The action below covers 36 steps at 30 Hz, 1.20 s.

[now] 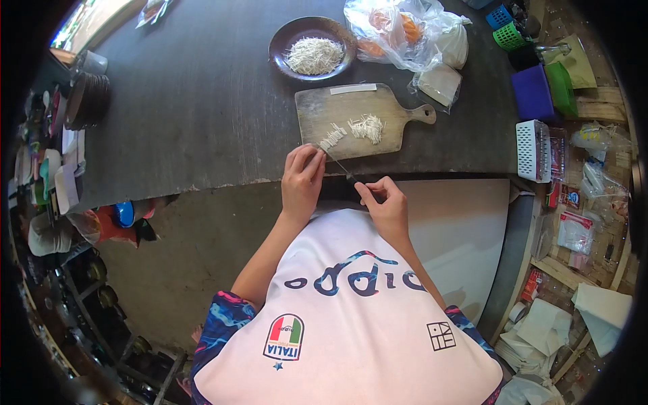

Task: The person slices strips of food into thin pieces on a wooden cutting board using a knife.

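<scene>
My right hand (385,201) is closed around the dark handle of a small knife (343,167). Its thin blade points up and left toward the near edge of a wooden cutting board (391,138). Bent fingers of my left hand (302,177) press at the board's lower left corner, beside the blade, against a row of cut pale pieces (332,138); exactly what the fingertips hold is hidden. Right of that row lies a small heap of thin pale strips (366,129). A long flat white piece (353,88) rests along the board's far edge.
Beyond the board, a dark round plate (278,61) carries a pile of pale shreds (314,56). Plastic bags (398,34) with orange items and a wrapped white block (439,86) sit right of it. Baskets (533,150) line the right side; stacked dark dishes (88,100) stand left.
</scene>
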Each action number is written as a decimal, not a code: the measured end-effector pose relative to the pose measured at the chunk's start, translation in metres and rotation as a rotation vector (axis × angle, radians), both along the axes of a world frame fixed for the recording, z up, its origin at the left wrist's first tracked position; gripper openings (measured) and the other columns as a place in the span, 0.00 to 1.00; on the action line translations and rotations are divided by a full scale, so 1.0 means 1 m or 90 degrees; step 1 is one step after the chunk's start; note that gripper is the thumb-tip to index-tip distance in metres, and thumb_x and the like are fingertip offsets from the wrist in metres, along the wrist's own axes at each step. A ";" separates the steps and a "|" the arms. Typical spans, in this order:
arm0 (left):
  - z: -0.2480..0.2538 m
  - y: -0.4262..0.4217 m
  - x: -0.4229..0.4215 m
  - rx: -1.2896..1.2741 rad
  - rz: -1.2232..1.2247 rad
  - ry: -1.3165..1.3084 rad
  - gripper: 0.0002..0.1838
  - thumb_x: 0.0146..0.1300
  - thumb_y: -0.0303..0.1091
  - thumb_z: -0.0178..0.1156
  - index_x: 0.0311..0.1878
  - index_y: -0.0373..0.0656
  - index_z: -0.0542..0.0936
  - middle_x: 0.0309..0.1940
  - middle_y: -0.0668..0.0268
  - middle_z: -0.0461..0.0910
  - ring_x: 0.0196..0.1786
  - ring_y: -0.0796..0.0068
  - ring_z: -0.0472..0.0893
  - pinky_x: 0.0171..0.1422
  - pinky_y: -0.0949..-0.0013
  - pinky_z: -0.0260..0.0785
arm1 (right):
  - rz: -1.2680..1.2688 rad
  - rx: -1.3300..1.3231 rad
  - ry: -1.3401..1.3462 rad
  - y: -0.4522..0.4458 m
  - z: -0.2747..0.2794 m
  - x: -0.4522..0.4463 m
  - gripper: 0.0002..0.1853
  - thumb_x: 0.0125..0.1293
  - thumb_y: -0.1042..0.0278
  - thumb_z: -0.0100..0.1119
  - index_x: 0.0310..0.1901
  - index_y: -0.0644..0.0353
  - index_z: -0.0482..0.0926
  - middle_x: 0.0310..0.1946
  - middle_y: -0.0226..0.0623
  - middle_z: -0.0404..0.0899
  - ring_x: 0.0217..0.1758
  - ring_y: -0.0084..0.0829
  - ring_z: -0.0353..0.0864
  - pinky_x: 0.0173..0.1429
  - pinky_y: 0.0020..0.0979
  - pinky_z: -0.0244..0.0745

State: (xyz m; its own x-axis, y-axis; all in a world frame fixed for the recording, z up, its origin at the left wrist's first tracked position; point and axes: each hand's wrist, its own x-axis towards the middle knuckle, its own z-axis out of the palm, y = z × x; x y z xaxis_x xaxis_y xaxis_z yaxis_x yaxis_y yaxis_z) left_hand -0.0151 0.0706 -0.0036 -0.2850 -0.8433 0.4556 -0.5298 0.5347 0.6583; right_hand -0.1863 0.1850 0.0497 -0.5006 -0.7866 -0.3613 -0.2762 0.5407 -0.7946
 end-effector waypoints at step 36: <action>0.000 0.002 0.003 0.012 -0.010 -0.002 0.14 0.67 0.18 0.74 0.55 0.37 0.92 0.55 0.59 0.87 0.63 0.53 0.87 0.65 0.55 0.83 | 0.000 -0.003 0.017 -0.001 -0.004 -0.003 0.22 0.74 0.47 0.79 0.43 0.61 0.87 0.31 0.37 0.94 0.37 0.34 0.95 0.45 0.35 0.83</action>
